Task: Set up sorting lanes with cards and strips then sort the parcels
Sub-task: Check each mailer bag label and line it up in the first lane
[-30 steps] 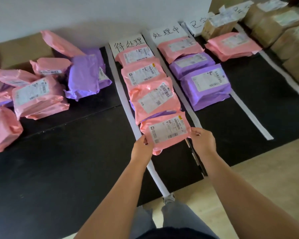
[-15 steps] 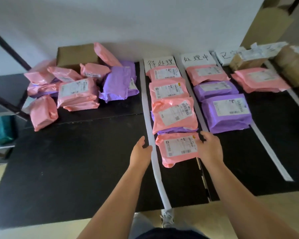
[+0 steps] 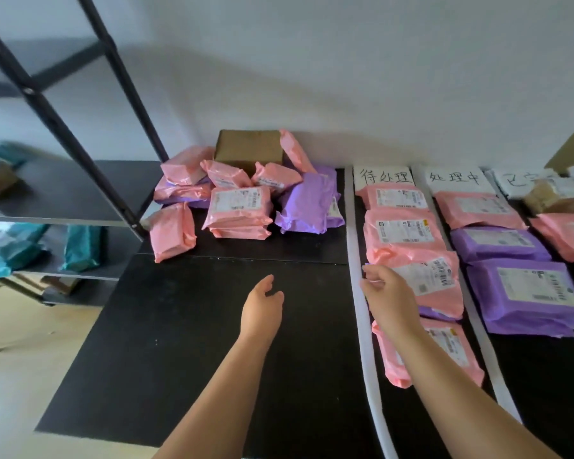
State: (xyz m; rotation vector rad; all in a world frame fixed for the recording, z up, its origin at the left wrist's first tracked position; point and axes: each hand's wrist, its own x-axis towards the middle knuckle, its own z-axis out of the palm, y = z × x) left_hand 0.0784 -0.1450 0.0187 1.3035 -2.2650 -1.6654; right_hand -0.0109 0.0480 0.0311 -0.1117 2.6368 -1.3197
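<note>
Both hands have let go of the pink parcel (image 3: 451,349) they were setting down a second ago, and the camera has turned left, so the pile of unsorted parcels (image 3: 242,200) now sits near the middle. From the head camera, the left hand (image 3: 262,309) is open and empty, fingers loose, held over the bare black mat (image 3: 166,342). The pile is well ahead of this hand, by the wall, with a brown box (image 3: 247,147) behind it. The right hand (image 3: 388,296) is open too, holding nothing, over the white strip (image 3: 362,313) and the edge of the first lane. That pink parcel lies under the right forearm, nearest in the lane. Ahead of the right hand, more pink parcels run up to a white card (image 3: 383,176) with writing. Right of this hand, past another strip, is a lane with two purple parcels (image 3: 524,293). Left of the left hand stands a black shelf rack (image 3: 70,190).
</note>
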